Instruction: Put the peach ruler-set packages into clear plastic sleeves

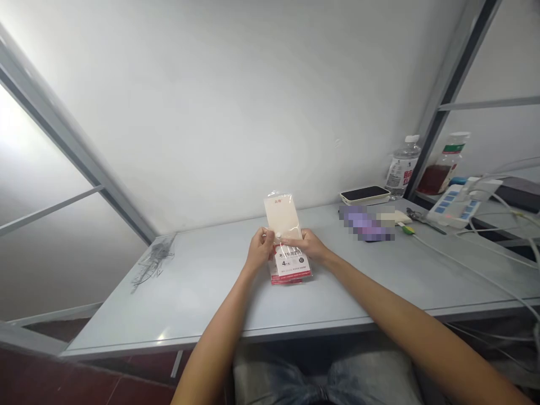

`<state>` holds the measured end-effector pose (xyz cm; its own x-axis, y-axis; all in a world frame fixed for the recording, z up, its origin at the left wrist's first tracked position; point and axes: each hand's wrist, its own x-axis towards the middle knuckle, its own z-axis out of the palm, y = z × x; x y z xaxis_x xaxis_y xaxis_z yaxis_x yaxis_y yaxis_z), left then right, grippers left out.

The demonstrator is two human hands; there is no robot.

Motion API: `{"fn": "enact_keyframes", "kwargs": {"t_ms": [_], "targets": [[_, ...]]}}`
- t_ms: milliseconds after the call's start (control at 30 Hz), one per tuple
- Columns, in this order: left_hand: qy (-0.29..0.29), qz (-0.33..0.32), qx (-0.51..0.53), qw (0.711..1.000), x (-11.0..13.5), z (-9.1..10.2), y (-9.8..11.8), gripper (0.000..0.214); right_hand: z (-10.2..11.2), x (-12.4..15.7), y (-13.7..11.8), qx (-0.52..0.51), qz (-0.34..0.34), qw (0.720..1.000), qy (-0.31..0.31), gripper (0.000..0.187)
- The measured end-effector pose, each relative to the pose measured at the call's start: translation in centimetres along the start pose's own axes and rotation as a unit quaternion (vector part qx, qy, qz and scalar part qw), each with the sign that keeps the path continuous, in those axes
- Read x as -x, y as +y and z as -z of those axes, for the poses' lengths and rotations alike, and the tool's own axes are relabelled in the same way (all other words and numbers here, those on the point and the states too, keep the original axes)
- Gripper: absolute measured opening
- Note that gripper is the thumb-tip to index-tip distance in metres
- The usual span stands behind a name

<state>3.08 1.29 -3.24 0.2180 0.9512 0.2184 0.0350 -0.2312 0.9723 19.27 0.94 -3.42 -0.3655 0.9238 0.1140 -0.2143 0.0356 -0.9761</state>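
Note:
A clear plastic packet with a pale beige card inside and a red-and-white printed label stands tilted on the grey table in the middle. My left hand pinches the packet's left edge with closed fingers. My right hand grips its right side, fingers closed on it. More red-edged packets seem to lie under it on the table.
A crumpled clear bag lies at the table's far left corner. At the right are a dark-topped flat box, two bottles, a white power strip and several white cables. A white wall rises behind.

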Motion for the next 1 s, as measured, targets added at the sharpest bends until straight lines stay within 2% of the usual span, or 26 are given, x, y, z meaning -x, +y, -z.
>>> {"fn": "enact_keyframes", "kwargs": {"t_ms": [133, 233, 500, 1000], "targets": [[-0.031, 0.022, 0.023, 0.999, 0.12, -0.10, 0.22, 0.051, -0.02, 0.10, -0.05, -0.015, 0.001, 1.000, -0.003, 0.035], [-0.048, 0.026, 0.021, 0.998, 0.28, -0.11, 0.36, 0.045, -0.20, 0.23, -0.14, -0.014, -0.003, 1.000, -0.016, 0.036], [-0.041, 0.021, -0.012, 0.999, 0.32, -0.34, 0.32, 0.039, -0.19, 0.00, 0.36, 0.005, -0.006, 1.000, -0.022, 0.031], [-0.062, 0.023, -0.002, 0.998, 0.27, -0.12, 0.39, 0.039, -0.39, 0.47, -0.24, -0.006, -0.016, 0.998, -0.057, 0.038]]}}
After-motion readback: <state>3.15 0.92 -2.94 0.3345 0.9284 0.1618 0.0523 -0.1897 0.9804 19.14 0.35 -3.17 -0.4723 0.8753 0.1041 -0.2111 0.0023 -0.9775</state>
